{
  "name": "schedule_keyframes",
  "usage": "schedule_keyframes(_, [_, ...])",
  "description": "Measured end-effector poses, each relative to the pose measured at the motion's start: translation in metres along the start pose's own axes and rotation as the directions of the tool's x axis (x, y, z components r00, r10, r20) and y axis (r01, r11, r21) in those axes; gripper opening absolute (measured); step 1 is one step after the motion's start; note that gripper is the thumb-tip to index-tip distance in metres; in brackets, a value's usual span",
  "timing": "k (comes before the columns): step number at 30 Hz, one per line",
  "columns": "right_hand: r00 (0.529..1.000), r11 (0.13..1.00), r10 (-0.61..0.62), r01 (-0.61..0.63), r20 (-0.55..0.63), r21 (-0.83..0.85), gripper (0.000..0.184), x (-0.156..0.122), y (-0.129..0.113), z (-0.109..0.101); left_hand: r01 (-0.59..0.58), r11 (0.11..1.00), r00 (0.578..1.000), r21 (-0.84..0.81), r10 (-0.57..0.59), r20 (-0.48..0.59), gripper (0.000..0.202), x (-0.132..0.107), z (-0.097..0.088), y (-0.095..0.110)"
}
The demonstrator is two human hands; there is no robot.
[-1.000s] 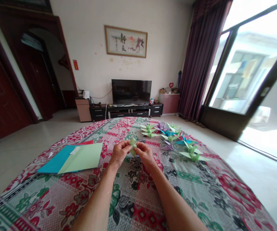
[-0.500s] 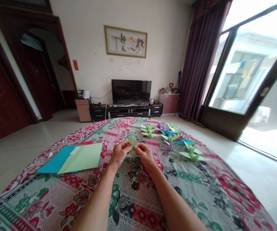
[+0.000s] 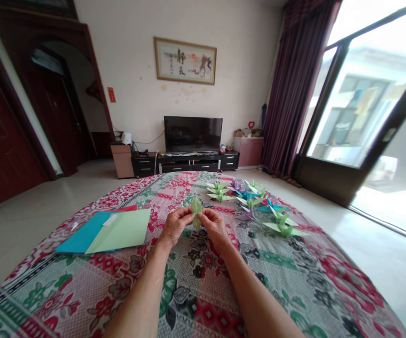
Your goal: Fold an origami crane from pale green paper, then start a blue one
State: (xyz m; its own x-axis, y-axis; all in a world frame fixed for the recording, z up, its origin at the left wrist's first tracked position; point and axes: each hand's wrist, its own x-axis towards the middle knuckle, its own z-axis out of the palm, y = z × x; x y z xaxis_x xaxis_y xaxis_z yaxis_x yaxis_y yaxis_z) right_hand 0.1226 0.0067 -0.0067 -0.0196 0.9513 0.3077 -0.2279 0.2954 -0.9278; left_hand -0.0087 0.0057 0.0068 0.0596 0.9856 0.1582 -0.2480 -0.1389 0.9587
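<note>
Between my two hands, above the middle of the table, is a small light green folded paper, upright and narrow, pointed at top and bottom. My left hand pinches its left side between thumb and fingers. On the opposite side, my right hand pinches it the same way. Fingertips cover the middle of the paper, so its inner folds are hidden. Finished paper cranes stand to the right of my right hand, among them a green crane, a purple crane and a blue crane.
Left of my hands lies a stack of paper sheets, with a light green sheet over a blue sheet and a red edge behind. A patterned tablecloth covers the round table. Beyond it stands a television on a low cabinet.
Both hands keep their pinch on the green folded paper. The paper appears slightly turned or raised between the fingertips; the cranes and sheets stay where they were.
</note>
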Motion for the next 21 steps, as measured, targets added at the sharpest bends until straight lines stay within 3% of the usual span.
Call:
schedule_keyframes(10, [1.000,1.000,0.004,-0.005,0.021,0.027,0.026,0.0022,0.0059,-0.0018,-0.091,0.994,0.995,0.066,0.093,-0.019,0.028,0.0025,-0.0021,-0.0021])
schedule_keyframes(21, [0.999,0.999,0.006,-0.007,0.036,0.036,0.025,0.0017,0.0038,-0.0015,-0.086,0.996,0.996,0.029,0.087,-0.036,0.029,0.0025,0.0011,-0.0020])
